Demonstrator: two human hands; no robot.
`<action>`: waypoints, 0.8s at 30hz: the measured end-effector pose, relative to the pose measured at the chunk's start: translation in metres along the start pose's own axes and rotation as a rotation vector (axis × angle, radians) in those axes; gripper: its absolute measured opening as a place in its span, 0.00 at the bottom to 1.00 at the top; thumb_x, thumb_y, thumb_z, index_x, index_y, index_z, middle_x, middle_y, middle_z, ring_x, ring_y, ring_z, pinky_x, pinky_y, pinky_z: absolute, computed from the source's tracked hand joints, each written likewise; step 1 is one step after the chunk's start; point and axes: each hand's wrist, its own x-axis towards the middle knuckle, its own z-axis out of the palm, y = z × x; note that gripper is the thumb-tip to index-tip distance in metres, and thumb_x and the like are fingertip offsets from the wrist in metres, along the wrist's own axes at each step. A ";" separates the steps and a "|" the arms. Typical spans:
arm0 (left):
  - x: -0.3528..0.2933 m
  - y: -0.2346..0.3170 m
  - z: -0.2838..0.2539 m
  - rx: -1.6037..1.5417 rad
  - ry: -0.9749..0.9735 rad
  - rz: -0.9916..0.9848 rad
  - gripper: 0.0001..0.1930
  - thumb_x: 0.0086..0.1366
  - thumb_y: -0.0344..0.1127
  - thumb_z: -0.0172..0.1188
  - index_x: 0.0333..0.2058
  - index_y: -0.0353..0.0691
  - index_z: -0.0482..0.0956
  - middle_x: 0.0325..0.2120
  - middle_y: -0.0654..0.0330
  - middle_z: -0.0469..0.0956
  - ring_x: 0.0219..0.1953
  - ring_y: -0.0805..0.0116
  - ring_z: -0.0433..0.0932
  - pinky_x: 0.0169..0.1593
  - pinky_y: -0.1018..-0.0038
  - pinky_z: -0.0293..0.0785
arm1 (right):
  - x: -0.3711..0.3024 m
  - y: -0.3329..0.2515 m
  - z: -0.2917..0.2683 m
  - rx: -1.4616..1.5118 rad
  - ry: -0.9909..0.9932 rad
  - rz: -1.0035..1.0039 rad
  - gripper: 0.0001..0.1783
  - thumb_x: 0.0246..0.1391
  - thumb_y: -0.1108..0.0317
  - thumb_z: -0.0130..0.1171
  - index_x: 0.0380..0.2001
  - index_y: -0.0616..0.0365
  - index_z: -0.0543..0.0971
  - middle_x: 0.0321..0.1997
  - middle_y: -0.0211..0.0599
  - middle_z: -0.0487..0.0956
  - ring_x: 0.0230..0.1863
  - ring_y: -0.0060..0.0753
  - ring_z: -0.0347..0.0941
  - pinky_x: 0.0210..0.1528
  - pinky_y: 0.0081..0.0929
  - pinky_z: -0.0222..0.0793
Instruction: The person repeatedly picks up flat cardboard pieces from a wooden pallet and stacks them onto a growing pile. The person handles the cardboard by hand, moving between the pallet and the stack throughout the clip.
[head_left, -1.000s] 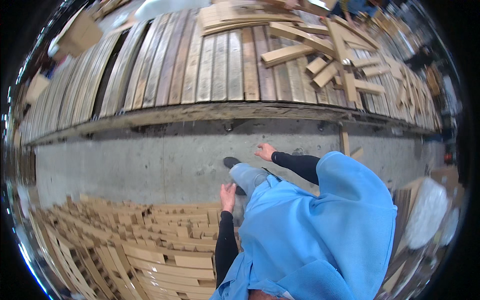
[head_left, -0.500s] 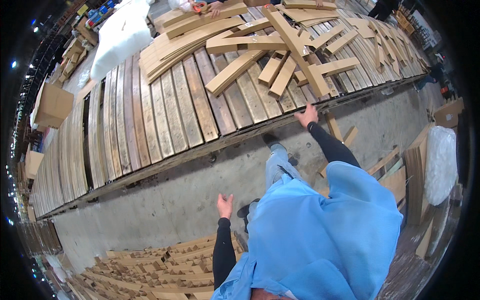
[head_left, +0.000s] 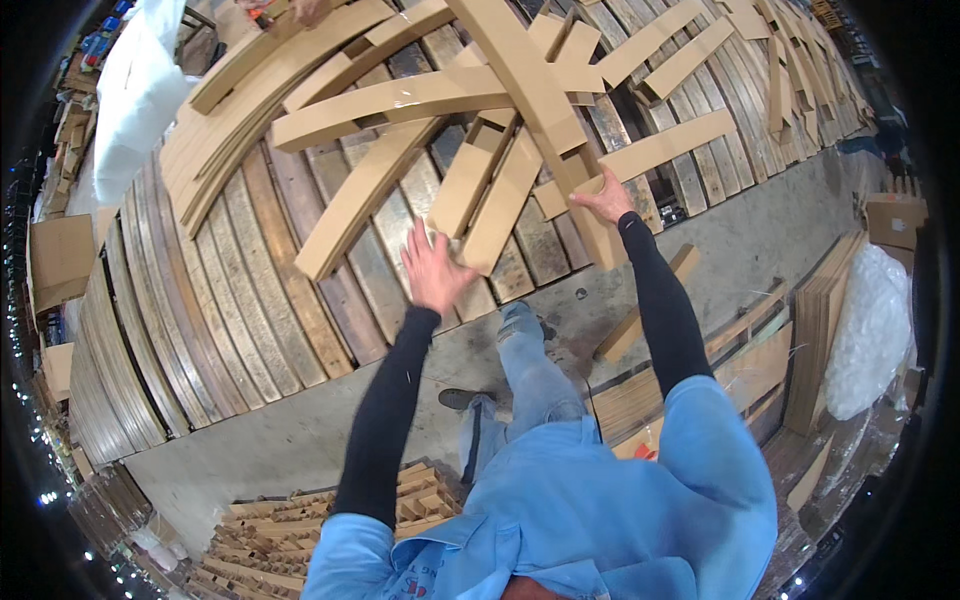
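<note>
My left hand [head_left: 437, 272] is open, fingers spread, over the slatted table's near edge. It is beside the ends of two short folded cardboard channels [head_left: 470, 185] lying side by side. My right hand [head_left: 607, 200] is at the right side of a long cardboard channel [head_left: 530, 85], thumb and fingers apart. It seems to touch that channel, though a firm grip does not show. The long channel slants across other pieces, its near end reaching the table edge. Left of my left hand, another cardboard channel [head_left: 365, 200] lies at a slant.
The table has wooden slats [head_left: 245, 290]. Flat cardboard sheets [head_left: 215, 145] are stacked at the far left, near another person's hand [head_left: 310, 10]. More cardboard strips [head_left: 670, 145] lie to the right. Cardboard pieces [head_left: 270, 540] are piled behind me; a plastic-wrapped bundle [head_left: 870, 330] stands at right.
I have come closer to the table. My left hand has risen from beside my body to the table edge, and my right hand has reached the long cardboard channel.
</note>
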 end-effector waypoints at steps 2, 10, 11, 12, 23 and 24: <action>0.075 -0.008 0.022 0.023 0.069 -0.109 0.46 0.41 0.55 0.76 0.54 0.35 0.69 0.64 0.39 0.56 0.68 0.42 0.55 0.65 0.45 0.57 | 0.000 -0.008 0.004 0.300 -0.150 -0.018 0.57 0.34 0.43 0.77 0.60 0.69 0.65 0.57 0.54 0.75 0.57 0.43 0.73 0.58 0.33 0.70; 0.145 -0.046 0.091 -0.637 -0.628 -0.186 0.47 0.47 0.51 0.77 0.59 0.28 0.65 0.48 0.49 0.79 0.50 0.61 0.79 0.55 0.66 0.74 | -0.071 -0.005 0.108 1.095 -0.434 0.123 0.41 0.49 0.65 0.71 0.63 0.62 0.63 0.58 0.40 0.74 0.58 0.31 0.71 0.58 0.32 0.69; 0.137 -0.045 0.090 -0.707 -0.683 -0.252 0.46 0.48 0.49 0.76 0.59 0.29 0.64 0.48 0.50 0.79 0.50 0.62 0.78 0.55 0.66 0.74 | -0.076 -0.002 0.113 1.212 -0.509 0.153 0.41 0.50 0.66 0.69 0.64 0.62 0.61 0.59 0.40 0.73 0.58 0.31 0.71 0.59 0.33 0.69; 0.128 -0.043 0.087 -0.781 -0.725 -0.326 0.44 0.50 0.48 0.75 0.60 0.30 0.64 0.49 0.51 0.78 0.51 0.63 0.78 0.56 0.66 0.74 | -0.079 -0.004 0.115 1.321 -0.595 0.175 0.41 0.51 0.68 0.68 0.65 0.61 0.59 0.59 0.41 0.72 0.59 0.32 0.70 0.59 0.34 0.69; 0.037 0.008 -0.067 -1.670 -0.911 -0.634 0.38 0.63 0.47 0.62 0.67 0.38 0.57 0.57 0.56 0.72 0.57 0.68 0.73 0.58 0.70 0.70 | -0.180 -0.084 -0.040 1.348 -0.781 0.408 0.33 0.50 0.62 0.60 0.57 0.70 0.67 0.48 0.48 0.80 0.46 0.38 0.80 0.47 0.35 0.78; 0.032 0.010 -0.092 -1.652 -0.891 -0.582 0.38 0.63 0.47 0.62 0.66 0.37 0.57 0.57 0.56 0.72 0.56 0.69 0.73 0.58 0.71 0.71 | -0.193 -0.103 -0.051 1.402 -0.791 0.408 0.33 0.50 0.59 0.60 0.55 0.71 0.69 0.46 0.49 0.80 0.44 0.40 0.81 0.46 0.35 0.79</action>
